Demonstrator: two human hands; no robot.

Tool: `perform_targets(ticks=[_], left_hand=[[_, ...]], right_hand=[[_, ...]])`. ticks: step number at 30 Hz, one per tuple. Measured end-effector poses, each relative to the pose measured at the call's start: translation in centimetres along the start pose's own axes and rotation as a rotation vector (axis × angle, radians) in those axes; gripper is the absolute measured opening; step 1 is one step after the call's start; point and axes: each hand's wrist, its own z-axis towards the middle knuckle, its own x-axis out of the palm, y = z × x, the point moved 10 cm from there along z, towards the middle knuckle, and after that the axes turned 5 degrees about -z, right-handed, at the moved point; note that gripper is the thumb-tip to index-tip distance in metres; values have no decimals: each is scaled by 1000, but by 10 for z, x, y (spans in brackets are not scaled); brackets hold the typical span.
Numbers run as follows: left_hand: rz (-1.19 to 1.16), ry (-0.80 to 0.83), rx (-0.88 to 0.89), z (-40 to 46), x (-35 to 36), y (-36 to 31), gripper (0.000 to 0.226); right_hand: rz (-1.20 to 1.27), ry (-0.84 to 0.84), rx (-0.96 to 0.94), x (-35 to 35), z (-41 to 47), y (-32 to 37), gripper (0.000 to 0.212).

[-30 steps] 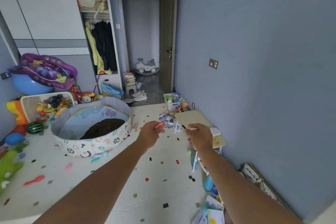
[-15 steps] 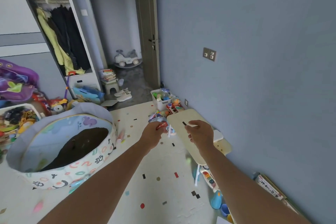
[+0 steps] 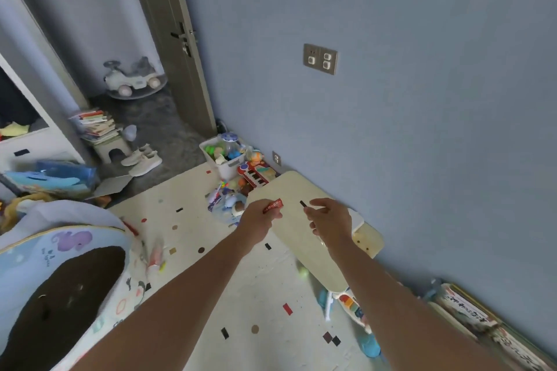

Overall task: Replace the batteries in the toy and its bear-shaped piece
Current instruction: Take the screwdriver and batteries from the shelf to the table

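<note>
My left hand (image 3: pixel 258 221) is stretched out in front of me and grips a small red battery (image 3: pixel 273 206) that sticks out past the fingers. My right hand (image 3: pixel 329 217) is level with it, to its right. It pinches a small dark piece (image 3: pixel 303 203), too small to name. Both hands hover over a low cream table (image 3: pixel 304 238) that stands against the blue wall. A colourful keyboard toy (image 3: pixel 255 176) lies on the floor beyond the table. I see no bear-shaped piece.
A white bin of toys (image 3: pixel 221 156) and loose toys (image 3: pixel 226 200) sit past the table near the door. A round fabric play tub (image 3: pixel 60 277) stands at the left. More toys and books (image 3: pixel 470 316) lie by the wall at the lower right.
The view has swung to the right and down and come closer to the table. Both hands keep their grips and stay side by side over the table.
</note>
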Motion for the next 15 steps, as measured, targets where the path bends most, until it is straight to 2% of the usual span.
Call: perform_targets(ticks=[7, 15], left_hand=[[84, 245, 17, 132, 53, 37, 19], [218, 479, 35, 241, 158, 105, 24]], right_hand=[[73, -134, 164, 27, 75, -48, 20], [126, -297, 306, 16, 174, -139, 20]])
